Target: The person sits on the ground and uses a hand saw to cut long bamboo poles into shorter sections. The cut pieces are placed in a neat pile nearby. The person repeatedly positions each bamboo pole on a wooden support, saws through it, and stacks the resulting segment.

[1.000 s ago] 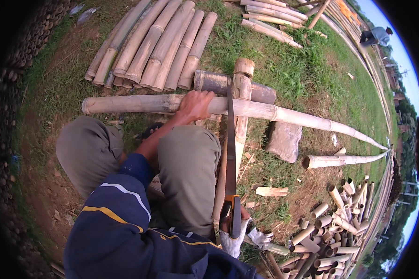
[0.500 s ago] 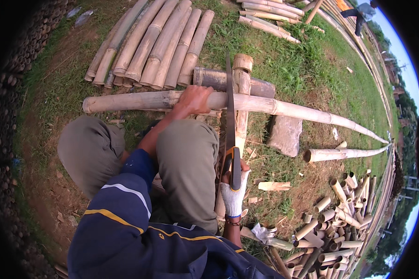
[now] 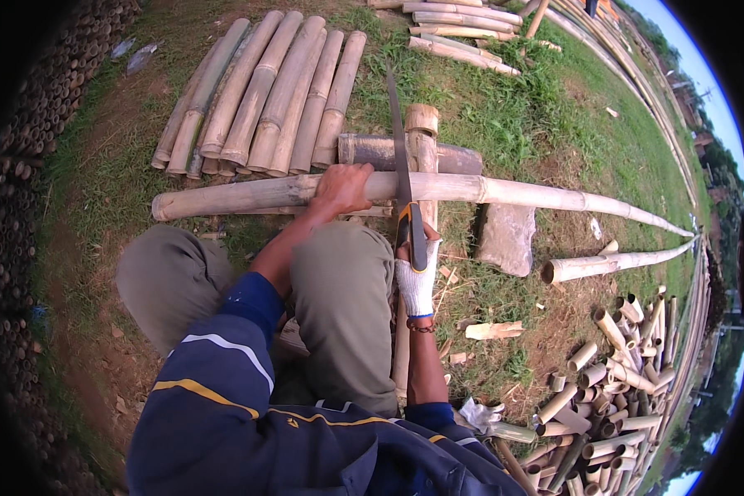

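Observation:
A long, pale bamboo pole (image 3: 525,193) lies crosswise before my knees. My bare left hand (image 3: 344,190) is wrapped over it, left of the blade. In my right hand (image 3: 416,269), which wears a white fingerless glove, is a handsaw (image 3: 400,136) with a black and orange handle. Its blade crosses the pole and points away from me. Whether the teeth have cut into the bamboo cannot be made out. Beneath the pole, near the saw, are an upright-running bamboo piece (image 3: 424,153) and a darker bamboo log (image 3: 463,159).
Several cut bamboo lengths (image 3: 273,99) lie side by side at the far left. A flat stone (image 3: 507,238) sits right of the saw. Another pole (image 3: 603,263) lies beyond it, and a heap of short bamboo offcuts (image 3: 591,450) fills the lower right.
My right hand and the saw have moved away from me, the handle now close to the pole. The left hand still grips the pole. The view has shifted slightly.

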The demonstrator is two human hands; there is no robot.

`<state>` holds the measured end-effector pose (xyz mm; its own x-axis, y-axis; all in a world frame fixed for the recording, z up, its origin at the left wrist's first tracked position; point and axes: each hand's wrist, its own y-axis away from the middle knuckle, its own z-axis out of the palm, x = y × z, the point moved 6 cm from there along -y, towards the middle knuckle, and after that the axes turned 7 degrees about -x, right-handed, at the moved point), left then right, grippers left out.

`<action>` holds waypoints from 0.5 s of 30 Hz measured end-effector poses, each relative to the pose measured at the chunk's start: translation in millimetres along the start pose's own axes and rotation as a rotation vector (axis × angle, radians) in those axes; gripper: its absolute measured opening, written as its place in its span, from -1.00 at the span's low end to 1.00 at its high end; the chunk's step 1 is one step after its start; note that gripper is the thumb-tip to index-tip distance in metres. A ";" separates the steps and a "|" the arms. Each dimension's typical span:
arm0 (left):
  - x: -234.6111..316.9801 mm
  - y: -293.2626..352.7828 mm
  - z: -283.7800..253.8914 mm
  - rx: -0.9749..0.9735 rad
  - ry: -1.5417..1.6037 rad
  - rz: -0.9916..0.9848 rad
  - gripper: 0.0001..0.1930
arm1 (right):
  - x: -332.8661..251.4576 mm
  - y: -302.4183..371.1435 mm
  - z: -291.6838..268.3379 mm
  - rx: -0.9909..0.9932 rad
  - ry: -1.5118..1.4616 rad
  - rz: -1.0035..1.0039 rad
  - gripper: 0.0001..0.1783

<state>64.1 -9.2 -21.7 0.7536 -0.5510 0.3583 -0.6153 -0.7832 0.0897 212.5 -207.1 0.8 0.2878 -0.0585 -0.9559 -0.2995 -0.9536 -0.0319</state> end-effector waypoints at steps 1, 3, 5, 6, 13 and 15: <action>-0.8 7.0 1.0 0.015 0.002 0.002 -0.37 | 9.2 12.6 4.1 0.006 0.026 0.010 -0.48; 4.4 8.2 1.9 0.070 0.010 0.023 -0.35 | 18.7 25.7 3.9 0.038 0.044 0.015 -0.49; 5.7 13.1 4.1 0.128 0.028 0.032 -0.34 | 17.7 29.3 6.3 0.046 0.021 0.012 -0.48; 0.8 13.2 4.9 0.107 0.058 0.015 -0.33 | 10.3 27.5 6.7 0.037 0.005 0.038 -0.48; -1.5 -1.6 7.1 0.004 0.019 -0.046 -0.37 | -22.6 -26.9 -4.8 -0.053 -0.080 -0.130 -0.38; 2.6 7.2 10.5 0.102 -0.018 -0.011 -0.40 | -69.9 -38.3 -6.5 -0.031 -0.145 -0.184 -0.38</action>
<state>64.1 -19.3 -29.8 0.7647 -0.5470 0.3406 -0.5813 -0.8137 -0.0017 209.7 -168.4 70.8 0.2006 0.1581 -0.9668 -0.2250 -0.9531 -0.2025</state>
